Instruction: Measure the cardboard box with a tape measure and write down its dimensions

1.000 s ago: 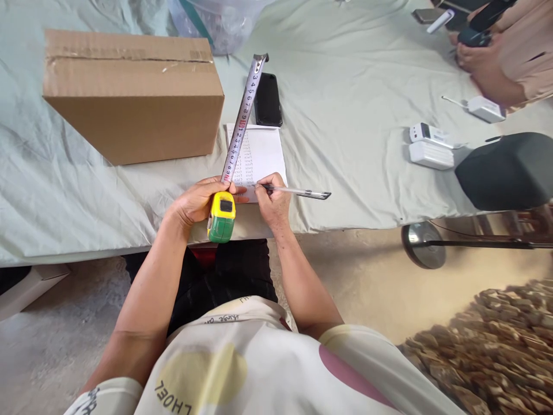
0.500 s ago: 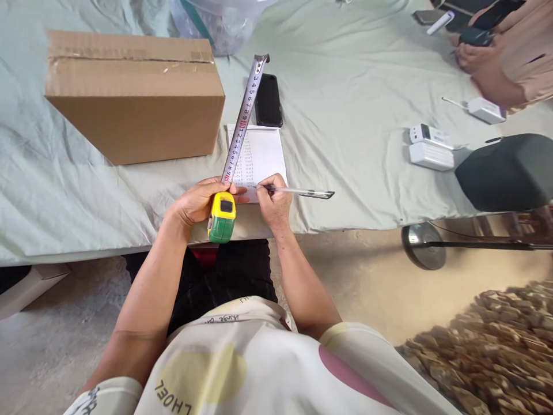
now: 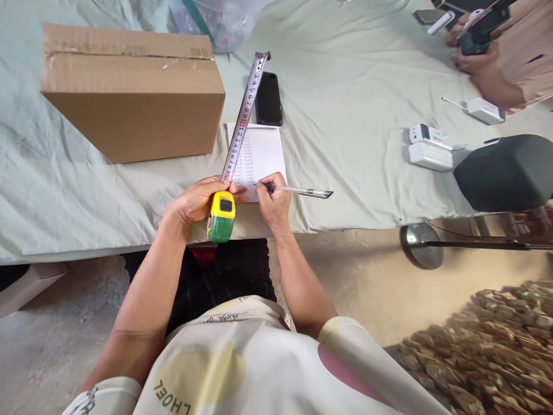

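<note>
My left hand (image 3: 196, 202) is closed round a yellow and green tape measure (image 3: 221, 217) at the table's near edge. Its blade (image 3: 244, 115) is pulled out and slants up and away, over a white sheet of paper (image 3: 263, 153) with rows of written figures. My right hand (image 3: 274, 202) pinches a clear pen (image 3: 298, 191), its tip on the paper's lower edge. A black phone (image 3: 268, 99) lies just beyond the paper. A closed cardboard box (image 3: 129, 86) stands to the left of the blade.
A pale green cloth (image 3: 354, 86) covers the table. Three white devices (image 3: 430, 147) lie at the right, near a black seat (image 3: 505, 170). Another person's hands (image 3: 475, 49) hold a dark device at the far right. A clear plastic bag (image 3: 216, 20) sits behind the box.
My hands, the tape and the pen have hardly moved. The other person's hands at the far right have lifted their dark device a little.
</note>
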{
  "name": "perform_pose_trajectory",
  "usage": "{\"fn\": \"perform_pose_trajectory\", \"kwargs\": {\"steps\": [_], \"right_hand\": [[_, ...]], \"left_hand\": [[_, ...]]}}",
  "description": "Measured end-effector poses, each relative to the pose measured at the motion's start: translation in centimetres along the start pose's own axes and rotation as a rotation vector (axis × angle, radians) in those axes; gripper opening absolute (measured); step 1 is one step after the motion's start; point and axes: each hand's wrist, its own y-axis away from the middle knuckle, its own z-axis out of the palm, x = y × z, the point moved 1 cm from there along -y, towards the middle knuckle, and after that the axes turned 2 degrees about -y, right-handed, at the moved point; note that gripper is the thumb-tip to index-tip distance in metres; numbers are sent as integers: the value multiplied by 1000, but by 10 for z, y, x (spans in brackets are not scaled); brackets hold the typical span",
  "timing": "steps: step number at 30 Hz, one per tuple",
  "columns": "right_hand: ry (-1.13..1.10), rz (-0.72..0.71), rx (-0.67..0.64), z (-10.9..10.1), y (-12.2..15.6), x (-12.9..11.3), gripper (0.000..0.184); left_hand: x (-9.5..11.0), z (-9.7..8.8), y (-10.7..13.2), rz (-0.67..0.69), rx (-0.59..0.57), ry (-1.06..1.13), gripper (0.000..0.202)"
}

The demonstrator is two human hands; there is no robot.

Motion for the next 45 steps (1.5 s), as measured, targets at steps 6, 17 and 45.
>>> {"fn": "perform_pose_trajectory", "kwargs": {"steps": [6,17,45], "right_hand": [[2,-10,-13,0,0,0,7],[-6,-3,0,0,1,2,7],[-367,58,267,-6,-1,8,18]], "left_hand": [[0,-1,0,-3,-4,-2,10],[1,0,1,2,7,-10,9],[2,10,11,138,54,-158,14]]}}
